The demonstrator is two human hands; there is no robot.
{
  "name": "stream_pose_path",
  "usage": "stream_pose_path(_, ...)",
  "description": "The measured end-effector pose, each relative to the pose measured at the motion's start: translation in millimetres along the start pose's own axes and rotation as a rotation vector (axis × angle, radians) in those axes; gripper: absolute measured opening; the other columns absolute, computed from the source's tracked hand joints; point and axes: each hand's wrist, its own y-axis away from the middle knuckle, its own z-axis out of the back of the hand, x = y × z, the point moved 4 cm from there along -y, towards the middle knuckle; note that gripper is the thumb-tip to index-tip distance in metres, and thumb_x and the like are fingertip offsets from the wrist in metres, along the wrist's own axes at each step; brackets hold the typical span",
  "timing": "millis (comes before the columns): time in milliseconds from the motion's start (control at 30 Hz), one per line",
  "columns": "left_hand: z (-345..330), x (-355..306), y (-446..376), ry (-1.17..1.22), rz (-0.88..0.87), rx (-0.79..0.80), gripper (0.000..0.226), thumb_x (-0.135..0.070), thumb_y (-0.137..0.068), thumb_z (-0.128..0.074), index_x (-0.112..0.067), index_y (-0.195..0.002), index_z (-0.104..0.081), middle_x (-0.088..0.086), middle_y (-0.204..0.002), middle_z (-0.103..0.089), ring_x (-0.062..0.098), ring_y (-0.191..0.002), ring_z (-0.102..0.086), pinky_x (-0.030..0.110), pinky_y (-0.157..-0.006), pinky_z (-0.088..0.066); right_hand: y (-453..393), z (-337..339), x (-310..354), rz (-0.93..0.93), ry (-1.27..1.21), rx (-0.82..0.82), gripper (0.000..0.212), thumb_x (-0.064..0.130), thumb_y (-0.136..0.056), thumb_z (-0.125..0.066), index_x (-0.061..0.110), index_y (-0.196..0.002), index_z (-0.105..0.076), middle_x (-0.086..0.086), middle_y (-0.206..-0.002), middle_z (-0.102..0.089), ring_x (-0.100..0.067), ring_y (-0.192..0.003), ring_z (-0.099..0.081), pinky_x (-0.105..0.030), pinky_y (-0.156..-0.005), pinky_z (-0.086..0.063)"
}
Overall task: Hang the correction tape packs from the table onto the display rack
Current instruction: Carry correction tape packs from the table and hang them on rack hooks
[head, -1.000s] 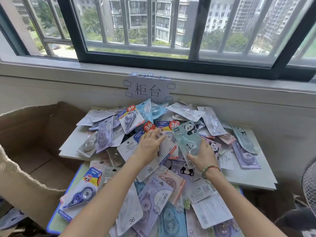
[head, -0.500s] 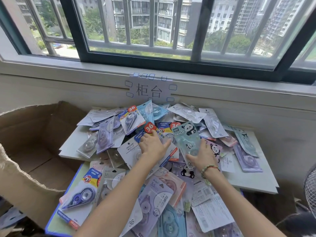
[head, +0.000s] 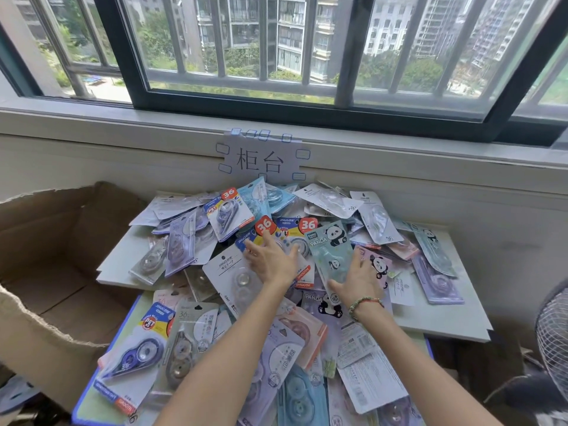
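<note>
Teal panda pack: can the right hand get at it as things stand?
Probably yes. The teal panda pack lies on top of the pile, uncovered, and the right hand already rests against its lower right edge with fingers spread.

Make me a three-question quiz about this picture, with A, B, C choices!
1. Where is the cardboard box?
A. left of the table
B. on the windowsill
C. under the fan

2. What colour is the panda pack by the right hand?
A. red
B. pale green
C. black

3. How is the left hand?
A. in a fist
B. fingers spread on the packs
C. holding the paper sign

Answers: 1 A, the box stands at the left edge; 2 B, its card is pale green; 3 B, its fingers lie straight on the pile.
</note>
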Motion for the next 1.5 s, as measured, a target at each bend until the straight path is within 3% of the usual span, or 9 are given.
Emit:
stream_pose_path(133,0.5,2.5,-4.6,-0.016,0.066,0.021,0.099,-0.061,-0.085,-0.058,-0.003,-0.151,-0.012,0.034,-0.154,-0.003,0.045,-0.143,-0.011,0.046,-0.117,-0.021,3.1,-0.6,3.7,0.012,0.112,0.038,0.107,0.064,-0.079,-0.061,0.007,-0.15,-0.006,-0.015,-0.148,-0.026,-0.029,-0.135,-0.028,-0.035,-0.105,-0.034)
stream_pose_path(333,-2.5,4.4,-4.9,-0.121,0.062,0.102,0.096,-0.066,-0.089,-0.045,-0.017,-0.154,0.006,0.042,-0.15,0.007,0.053,-0.142,0.003,0.052,-0.117,-0.009,3.6,-3.4,4.8,0.035,0.16,0.023,0.097,0.068,-0.074,-0.062,0.01,-0.141,-0.025,-0.014,-0.14,-0.036,-0.029,-0.129,-0.034,-0.037,-0.102,-0.036)
stream_pose_path(633,10.1,0.2,-5.9,-0.033,0.071,0.051,0.113,-0.061,-0.077,-0.068,-0.02,-0.154,0.004,0.026,-0.153,-0.014,0.042,-0.138,-0.023,0.048,-0.109,-0.032,2.8,-0.3,5.9,-0.033,-0.016,0.004,0.113,0.053,-0.072,-0.075,0.007,-0.149,-0.006,-0.016,-0.147,-0.02,-0.033,-0.133,-0.03,-0.043,-0.105,-0.033)
stream_pose_path(767,15.5,-2.7,-1.9,0.086,-0.007,0.019,0.118,-0.051,-0.074,-0.076,-0.021,-0.154,0.006,0.018,-0.159,-0.002,0.041,-0.143,-0.015,0.052,-0.112,-0.029,3.1,2.2,5.1,-0.052,-0.111,0.014,0.118,0.046,-0.071,-0.078,0.004,-0.149,0.001,-0.018,-0.145,-0.015,-0.036,-0.131,-0.034,-0.045,-0.101,-0.041)
stream_pose_path(900,19.9,-6.3,5.3,0.155,-0.063,0.029,0.121,-0.046,-0.074,-0.078,-0.02,-0.153,0.01,0.016,-0.159,-0.001,0.042,-0.144,-0.011,0.052,-0.115,-0.024,6.3,11.3,5.6,-0.032,-0.18,0.007,0.12,0.041,-0.073,-0.079,-0.002,-0.148,0.004,-0.019,-0.146,-0.013,-0.034,-0.135,-0.029,-0.038,-0.106,-0.035)
stream_pose_path(1133,31.5,-18.7,25.7,0.195,-0.151,-0.024,0.132,-0.053,-0.07,-0.079,-0.001,-0.15,0.012,0.018,-0.159,-0.01,0.032,-0.147,-0.007,0.04,-0.119,-0.006,13.8,39.1,2.9,-0.001,-0.204,-0.064,0.102,0.043,-0.07,-0.08,0.003,-0.141,-0.018,-0.017,-0.137,-0.023,-0.032,-0.124,-0.037,-0.038,-0.097,-0.041)
stream_pose_path(1367,44.6,-23.4,62.6,0.203,-0.235,-0.084,0.125,-0.051,-0.07,-0.079,-0.009,-0.153,0.005,0.015,-0.153,-0.016,0.034,-0.141,-0.022,0.046,-0.111,-0.027,41.8,76.4,-10.0,0.014,-0.165,-0.187,0.113,0.05,-0.073,-0.076,0.003,-0.148,-0.006,-0.016,-0.147,-0.02,-0.03,-0.135,-0.028,-0.04,-0.103,-0.038)
stream_pose_path(1500,50.3,-26.2,91.0,0.197,-0.294,-0.071,0.124,-0.054,-0.071,-0.077,-0.012,-0.153,0.007,0.018,-0.149,-0.024,0.035,-0.138,-0.026,0.049,-0.109,-0.029,78.8,100.6,-27.9,-0.045,-0.214,-0.295,0.116,0.047,-0.075,-0.075,0.002,-0.149,0.002,-0.016,-0.149,-0.016,-0.029,-0.139,-0.024,-0.038,-0.105,-0.036)
